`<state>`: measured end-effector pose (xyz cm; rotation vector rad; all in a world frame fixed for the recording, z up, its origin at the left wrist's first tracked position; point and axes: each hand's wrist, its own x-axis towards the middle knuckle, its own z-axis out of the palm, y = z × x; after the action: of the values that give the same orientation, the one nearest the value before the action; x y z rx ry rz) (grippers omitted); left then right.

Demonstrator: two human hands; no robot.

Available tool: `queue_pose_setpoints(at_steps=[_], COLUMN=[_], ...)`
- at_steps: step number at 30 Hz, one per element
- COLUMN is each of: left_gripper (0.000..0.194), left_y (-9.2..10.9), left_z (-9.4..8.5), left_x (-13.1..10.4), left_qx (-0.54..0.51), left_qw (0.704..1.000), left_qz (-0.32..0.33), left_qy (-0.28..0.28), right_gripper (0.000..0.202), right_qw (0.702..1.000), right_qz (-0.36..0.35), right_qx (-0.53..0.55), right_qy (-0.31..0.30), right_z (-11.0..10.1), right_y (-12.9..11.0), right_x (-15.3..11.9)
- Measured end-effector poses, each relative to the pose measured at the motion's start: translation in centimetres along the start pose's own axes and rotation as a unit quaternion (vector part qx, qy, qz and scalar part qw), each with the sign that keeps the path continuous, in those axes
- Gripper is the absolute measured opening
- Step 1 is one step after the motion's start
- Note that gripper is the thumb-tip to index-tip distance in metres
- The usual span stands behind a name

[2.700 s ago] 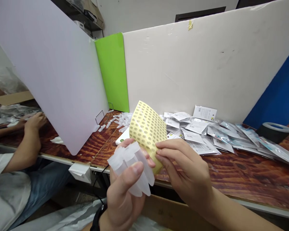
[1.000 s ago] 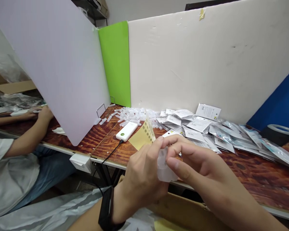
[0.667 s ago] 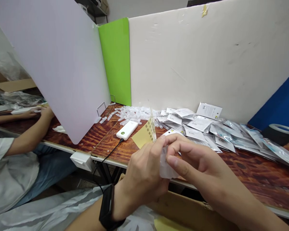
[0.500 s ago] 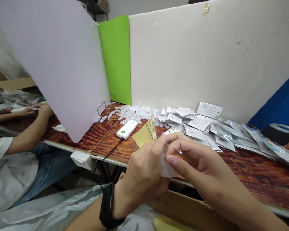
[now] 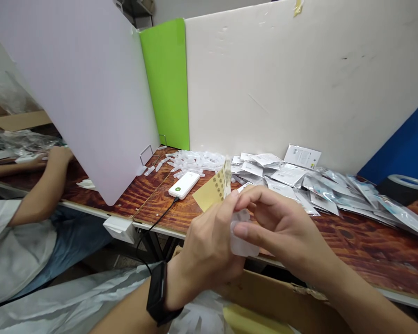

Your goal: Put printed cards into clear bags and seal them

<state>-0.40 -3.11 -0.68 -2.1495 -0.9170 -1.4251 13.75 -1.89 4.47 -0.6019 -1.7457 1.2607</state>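
My left hand (image 5: 209, 243), with a black band on the wrist, is closed round a small translucent plastic piece (image 5: 244, 246). A yellowish sheet of small round stickers (image 5: 214, 188) stands up, bent, from behind its fingers; how it is gripped is hidden. My right hand (image 5: 282, 227) meets the left from the other side. Its thumb presses on the plastic piece and its bent index finger touches near the left fingertips. Whatever lies between the fingertips is too small to make out. Both hands are above the table's front edge.
Small translucent plastic pieces (image 5: 198, 161) lie heaped by the white board (image 5: 282, 83). Packaged cards (image 5: 289, 175) pile up to the right, near a tape roll (image 5: 404, 188). A white power bank (image 5: 184, 185) trails a cable. Below is an open carton (image 5: 261, 294). Another person's arm (image 5: 42, 190) is at left.
My right thumb has shifted left and slightly up across the plastic piece, and more of the piece shows. The sticker sheet has turned, so more of its dotted face is visible.
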Motion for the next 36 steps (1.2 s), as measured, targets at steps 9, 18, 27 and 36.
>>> queue_pose_setpoints(at_steps=[9,18,27,36], left_gripper=[0.075,0.066,0.065,0.058], left_y=[1.6,1.2,1.7,2.0], left_z=[-2.1,-2.5,-2.5,-2.3], left_x=[0.4,0.4,0.1,1.0], left_qx=[-0.210,-0.324,-0.324,-0.275], left_qw=[0.941,0.892,0.894,0.933], left_qz=[-0.251,-0.293,-0.296,-0.220], left_qy=[0.091,0.116,0.089,0.076], right_gripper=[0.008,0.014,0.015,0.021], right_qw=[0.945,0.905,0.905,0.880], right_qz=[-0.148,-0.251,-0.252,-0.275], right_qx=[-0.231,-0.321,-0.316,-0.365], right_qy=[0.178,0.124,0.134,0.130], right_z=[-0.2,1.2,0.9,0.8], right_y=[0.3,1.1,1.5,1.7], right_x=[0.3,0.0,0.2,-0.4])
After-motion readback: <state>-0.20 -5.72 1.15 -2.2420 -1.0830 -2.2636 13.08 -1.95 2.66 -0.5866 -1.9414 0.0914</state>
